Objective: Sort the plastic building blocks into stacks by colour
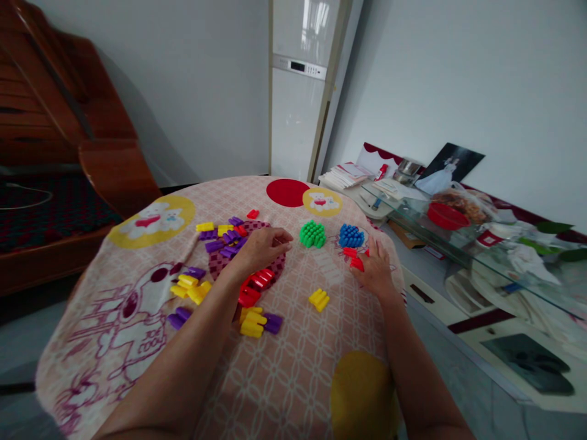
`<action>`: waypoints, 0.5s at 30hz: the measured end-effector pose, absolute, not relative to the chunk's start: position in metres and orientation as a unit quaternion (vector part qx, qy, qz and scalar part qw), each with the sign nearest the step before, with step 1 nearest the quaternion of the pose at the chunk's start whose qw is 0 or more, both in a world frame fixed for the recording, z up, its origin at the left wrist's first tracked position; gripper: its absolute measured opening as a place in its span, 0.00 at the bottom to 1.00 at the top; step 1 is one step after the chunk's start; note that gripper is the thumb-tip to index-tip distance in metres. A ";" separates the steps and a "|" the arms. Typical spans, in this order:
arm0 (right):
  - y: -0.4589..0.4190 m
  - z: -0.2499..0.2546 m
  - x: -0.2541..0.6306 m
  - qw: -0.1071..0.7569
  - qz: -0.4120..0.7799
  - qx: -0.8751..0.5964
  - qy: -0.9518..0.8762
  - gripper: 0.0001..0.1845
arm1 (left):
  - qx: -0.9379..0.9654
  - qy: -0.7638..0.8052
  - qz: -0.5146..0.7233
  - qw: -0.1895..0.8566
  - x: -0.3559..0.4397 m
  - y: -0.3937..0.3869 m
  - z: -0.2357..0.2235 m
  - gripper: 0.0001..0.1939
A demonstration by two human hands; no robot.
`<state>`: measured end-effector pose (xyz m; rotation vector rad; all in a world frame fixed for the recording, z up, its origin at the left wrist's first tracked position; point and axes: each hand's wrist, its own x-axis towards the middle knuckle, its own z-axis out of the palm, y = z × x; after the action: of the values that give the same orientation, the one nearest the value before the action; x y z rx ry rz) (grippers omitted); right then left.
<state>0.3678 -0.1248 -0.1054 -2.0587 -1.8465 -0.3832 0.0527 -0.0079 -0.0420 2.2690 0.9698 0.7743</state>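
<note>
My left hand (265, 247) hovers over the middle of the table with fingers slightly bent and apart, holding nothing that I can see. Under and beside it lie red plastic blocks (262, 279), with purple blocks (214, 245) and yellow blocks (187, 286) scattered to the left. My right hand (376, 269) is at the table's right side, its thumb and fingers around a red block (357, 263). Just beyond it sits a group of blue blocks (351, 235). A group of green blocks (312, 234) stands between the two hands. One yellow piece (319, 299) lies nearer me.
A patterned cloth covers the round table (293, 373). Along the right runs a glass-topped cabinet (458, 244) with papers, a red bowl (447, 216) and bags. A wooden chair (110, 165) stands at the left, and a tall white appliance (298, 110) at the back.
</note>
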 end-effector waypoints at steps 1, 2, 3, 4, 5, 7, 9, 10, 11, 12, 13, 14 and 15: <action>-0.125 -0.105 0.369 0.170 -0.132 -0.722 -0.657 0.18 | 0.844 0.361 0.286 0.274 0.053 -0.008 -0.042 0.14; -0.124 -0.104 0.370 0.167 -0.126 -0.719 -0.663 0.18 | 0.845 0.362 0.284 0.274 0.053 -0.008 -0.042 0.14; -0.123 -0.104 0.371 0.163 -0.119 -0.717 -0.668 0.18 | 0.845 0.362 0.282 0.274 0.053 -0.007 -0.043 0.14; -0.122 -0.103 0.372 0.160 -0.112 -0.715 -0.671 0.18 | 0.845 0.362 0.281 0.274 0.053 -0.007 -0.043 0.15; -0.120 -0.102 0.373 0.158 -0.106 -0.714 -0.674 0.18 | 0.846 0.361 0.281 0.274 0.053 -0.007 -0.043 0.15; -0.117 -0.100 0.376 0.159 -0.097 -0.708 -0.681 0.17 | 0.847 0.359 0.280 0.273 0.053 -0.007 -0.043 0.14; -0.113 -0.099 0.380 0.165 -0.096 -0.698 -0.690 0.16 | 0.848 0.359 0.280 0.271 0.052 -0.007 -0.043 0.14; -0.112 -0.098 0.382 0.169 -0.098 -0.694 -0.693 0.15 | 0.848 0.360 0.280 0.269 0.052 -0.007 -0.043 0.14; -0.112 -0.098 0.384 0.173 -0.102 -0.692 -0.694 0.15 | 0.848 0.360 0.280 0.269 0.052 -0.007 -0.043 0.14; -0.112 -0.099 0.386 0.175 -0.105 -0.689 -0.695 0.15 | 0.848 0.361 0.280 0.268 0.052 -0.007 -0.042 0.14; -0.112 -0.099 0.388 0.176 -0.108 -0.687 -0.696 0.16 | 0.847 0.362 0.280 0.269 0.052 -0.007 -0.042 0.14; -0.113 -0.100 0.389 0.176 -0.111 -0.686 -0.697 0.16 | 0.847 0.363 0.279 0.270 0.052 -0.007 -0.042 0.15; -0.114 -0.101 0.390 0.173 -0.112 -0.686 -0.697 0.17 | 0.846 0.363 0.279 0.273 0.052 -0.007 -0.043 0.15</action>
<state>0.3902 -0.1145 -0.1015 -1.9466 -1.9772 -0.3183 0.0522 -0.0071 -0.0426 2.2777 0.9773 0.7499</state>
